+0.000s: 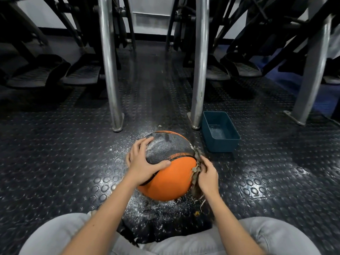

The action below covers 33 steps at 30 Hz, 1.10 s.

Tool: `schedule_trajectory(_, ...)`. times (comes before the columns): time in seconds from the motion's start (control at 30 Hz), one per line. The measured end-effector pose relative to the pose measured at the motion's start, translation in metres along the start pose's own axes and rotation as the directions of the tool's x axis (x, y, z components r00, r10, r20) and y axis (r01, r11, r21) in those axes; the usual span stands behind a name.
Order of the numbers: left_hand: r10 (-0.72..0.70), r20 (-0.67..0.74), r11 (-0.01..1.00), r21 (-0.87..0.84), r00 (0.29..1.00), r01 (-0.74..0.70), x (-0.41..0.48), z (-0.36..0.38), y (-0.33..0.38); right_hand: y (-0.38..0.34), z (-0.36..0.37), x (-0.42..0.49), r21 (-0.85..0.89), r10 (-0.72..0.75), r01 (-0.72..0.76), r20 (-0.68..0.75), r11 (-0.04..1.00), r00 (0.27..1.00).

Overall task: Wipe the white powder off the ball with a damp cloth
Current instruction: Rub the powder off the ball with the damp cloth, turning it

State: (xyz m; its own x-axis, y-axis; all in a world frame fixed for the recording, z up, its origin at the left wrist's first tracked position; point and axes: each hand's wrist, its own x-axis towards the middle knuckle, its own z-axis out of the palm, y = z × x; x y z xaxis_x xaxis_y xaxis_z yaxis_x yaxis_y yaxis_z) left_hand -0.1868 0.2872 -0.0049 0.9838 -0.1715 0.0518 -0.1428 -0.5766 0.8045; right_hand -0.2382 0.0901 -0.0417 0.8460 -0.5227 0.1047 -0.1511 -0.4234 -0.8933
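An orange-and-black rubber ball [171, 181] sits on a dark studded rubber floor [73, 162], its orange half turned toward the person and its textured black panel facing up and away. White powder [161, 146] dusts that black panel, and more is scattered on the floor around and in front of the ball. A frayed grey-brown cloth [196, 172], bunched in the right hand [208, 177], is pressed against the ball's right side, while the left hand [145, 162] lies spread over the upper left.
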Motion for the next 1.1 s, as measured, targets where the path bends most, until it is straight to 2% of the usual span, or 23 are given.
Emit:
schedule_trajectory(0.03, 0.000, 0.000, 1.000, 0.005, 1.000, 0.000, 0.000, 0.000, 0.000, 0.000, 0.000, 0.002, 0.006, 0.081, -0.081, 0.003, 0.997, 0.997)
schedule_trajectory(0.1, 0.002, 0.003, 1.000, 0.018, 1.000, -0.002, -0.002, 0.000, 0.000, -0.003, 0.000, -0.002, -0.031, 0.085, -0.086, -0.032, 0.996, 0.996)
schedule_trajectory(0.17, 0.007, 0.004, 0.999, 0.039, 1.000, -0.007, -0.005, -0.006, 0.000, -0.015, 0.008, -0.013, -0.080, -0.053, 0.049, -0.045, 0.996, 0.998)
schedule_trajectory(0.2, 0.017, 0.021, 0.999, 0.036, 1.000, -0.018, -0.004, -0.002, 0.004, -0.020, 0.004, -0.017, -0.127, -0.172, 0.165, -0.053, 0.978, 0.984)
schedule_trajectory(0.23, 0.023, 0.029, 0.999, 0.041, 0.999, -0.024, -0.003, -0.003, 0.004, -0.027, 0.006, -0.023, -0.181, -0.312, 0.301, -0.033, 0.936, 0.950)
schedule_trajectory(0.3, 0.053, 0.017, 0.997, 0.053, 0.998, -0.054, -0.002, -0.001, 0.005, -0.037, 0.003, -0.029, -0.304, -0.574, 0.556, 0.036, 0.773, 0.818)
schedule_trajectory(0.33, 0.067, 0.010, 0.996, 0.054, 0.998, -0.067, -0.001, 0.001, 0.006, -0.037, 0.001, -0.027, -0.357, -0.642, 0.618, 0.063, 0.700, 0.764)
schedule_trajectory(0.37, 0.070, 0.011, 0.996, 0.053, 0.998, -0.070, 0.000, 0.002, 0.006, -0.034, 0.001, -0.021, -0.372, -0.641, 0.614, 0.065, 0.696, 0.765)
schedule_trajectory(0.4, 0.067, 0.018, 0.996, 0.054, 0.998, -0.068, 0.000, 0.002, 0.007, -0.029, 0.000, -0.013, -0.346, -0.576, 0.554, 0.047, 0.757, 0.816)
schedule_trajectory(0.47, 0.067, 0.030, 0.996, 0.049, 0.997, -0.068, -0.002, 0.004, 0.008, -0.015, -0.002, 0.009, -0.165, -0.300, 0.295, -0.008, 0.941, 0.954)
schedule_trajectory(0.53, 0.078, 0.022, 0.995, 0.056, 0.997, -0.079, -0.004, 0.007, 0.010, -0.006, -0.005, 0.024, 0.000, -0.010, 0.010, 0.016, 1.000, 1.000)
schedule_trajectory(0.57, 0.084, 0.017, 0.994, 0.062, 0.996, -0.085, -0.004, 0.008, 0.010, -0.005, -0.005, 0.024, 0.002, 0.052, -0.052, 0.006, 0.999, 0.999)
schedule_trajectory(0.63, 0.079, 0.013, 0.996, 0.050, 0.997, -0.080, -0.005, 0.007, 0.009, -0.012, -0.001, 0.011, -0.074, 0.008, -0.012, -0.054, 0.997, 0.999)
schedule_trajectory(0.7, 0.073, 0.012, 0.997, 0.038, 0.997, -0.073, -0.006, 0.004, 0.006, -0.028, 0.006, -0.013, -0.181, -0.217, 0.199, -0.087, 0.963, 0.972)
schedule_trajectory(0.77, 0.081, 0.018, 0.996, 0.046, 0.997, -0.082, -0.006, 0.002, 0.002, -0.042, 0.011, -0.034, -0.263, -0.457, 0.435, -0.026, 0.861, 0.889)
schedule_trajectory(0.83, 0.077, 0.018, 0.996, 0.038, 0.997, -0.078, -0.006, 0.001, -0.001, -0.044, 0.010, -0.030, -0.287, -0.569, 0.551, 0.023, 0.784, 0.822)
schedule_trajectory(0.87, 0.071, 0.020, 0.997, 0.027, 0.997, -0.072, -0.006, 0.000, -0.002, -0.039, 0.008, -0.020, -0.254, -0.530, 0.515, 0.010, 0.819, 0.848)
schedule_trajectory(0.9, 0.062, 0.021, 0.998, 0.015, 0.998, -0.063, -0.008, -0.001, -0.002, -0.031, 0.006, -0.007, -0.191, -0.424, 0.414, -0.016, 0.890, 0.905)
schedule_trajectory(0.93, 0.054, 0.023, 0.999, 0.005, 0.998, -0.054, -0.009, -0.001, -0.003, -0.022, 0.004, 0.007, -0.111, -0.258, 0.254, -0.018, 0.961, 0.966)
schedule_trajectory(0.97, 0.048, 0.023, 0.999, -0.001, 0.999, -0.048, -0.010, -0.001, -0.003, -0.014, 0.001, 0.017, -0.033, -0.076, 0.076, 0.014, 0.997, 0.997)
schedule_trajectory(1.0, 0.046, 0.019, 0.999, -0.003, 0.999, -0.046, -0.010, -0.001, -0.004, -0.008, 0.000, 0.022, 0.009, 0.062, -0.063, 0.049, 0.998, 0.997)
schedule_trajectory(1.07, 0.036, 0.017, 0.999, -0.002, 0.999, -0.036, -0.011, -0.002, -0.004, -0.004, 0.002, 0.020, 0.002, 0.168, -0.168, 0.040, 0.986, 0.985)
schedule_trajectory(1.1, 0.029, 0.012, 1.000, -0.005, 0.999, -0.029, -0.011, -0.003, -0.005, -0.008, 0.003, 0.014, -0.016, 0.135, -0.135, 0.007, 0.991, 0.991)
